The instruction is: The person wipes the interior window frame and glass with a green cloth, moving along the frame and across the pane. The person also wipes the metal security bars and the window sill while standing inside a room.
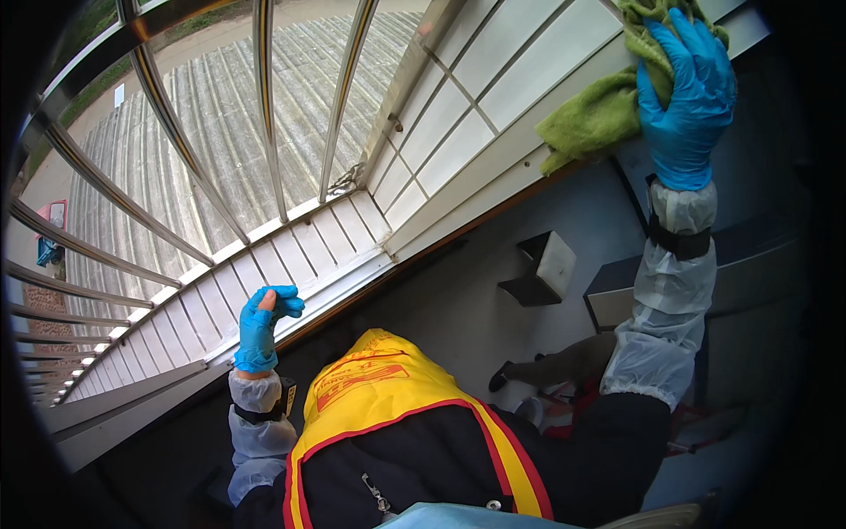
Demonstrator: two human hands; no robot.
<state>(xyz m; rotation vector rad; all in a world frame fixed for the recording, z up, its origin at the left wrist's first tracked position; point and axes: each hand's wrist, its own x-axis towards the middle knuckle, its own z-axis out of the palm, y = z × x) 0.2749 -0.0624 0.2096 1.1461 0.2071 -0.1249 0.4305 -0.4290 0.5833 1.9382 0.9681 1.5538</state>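
Observation:
My right hand [692,101], in a blue glove, is closed on a green cloth [595,115] at the upper right. The cloth lies bunched over the white window frame [502,189], and one end of it hangs down toward the frame's inner edge. At the left, my left hand [262,328] is raised just over the white sill track [339,286]. Its fingers are bent and pressed together with no object showing in them. Skin shows through that blue glove near the thumb. Clear plastic sleeves cover both forearms.
Shiny metal bars [269,115] rise beyond a white tiled ledge [291,247], with a corrugated roof [220,106] below outside. White tiles [476,97] line the side wall. Indoors below are a white-topped box-like piece [551,264] and a leg with a dark shoe [502,377].

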